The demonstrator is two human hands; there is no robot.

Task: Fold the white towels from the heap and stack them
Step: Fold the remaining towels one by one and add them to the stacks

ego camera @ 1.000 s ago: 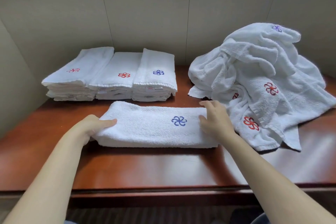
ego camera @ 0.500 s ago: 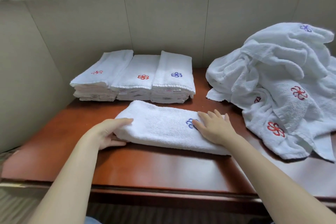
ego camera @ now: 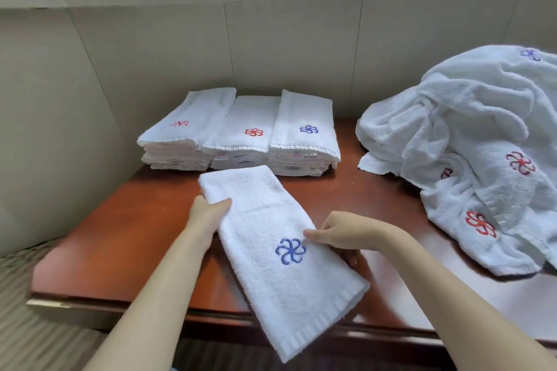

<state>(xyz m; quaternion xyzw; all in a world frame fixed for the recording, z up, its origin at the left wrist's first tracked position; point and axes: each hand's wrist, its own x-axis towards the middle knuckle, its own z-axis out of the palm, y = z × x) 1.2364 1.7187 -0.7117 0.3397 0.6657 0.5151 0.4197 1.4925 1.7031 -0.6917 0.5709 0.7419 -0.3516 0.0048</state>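
Towel (ego camera: 280,283) gripped by left hand (ego camera: 208,214); right hand (ego camera: 342,235) pinching.

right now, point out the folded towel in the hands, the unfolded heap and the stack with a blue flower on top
folded towel (ego camera: 265,220), head view, plain cloth above its blue flower
unfolded heap (ego camera: 470,144), head view, crumpled folds at its middle
blue-flower stack (ego camera: 304,111), head view, top towel's face

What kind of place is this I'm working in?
Likely a hotel-style linen folding station, though that's a guess: a reddish wooden table boxed in by plain beige panels, three neat stacks of folded white towels with embroidered pinwheel logos, and a heap of matching unfolded ones.
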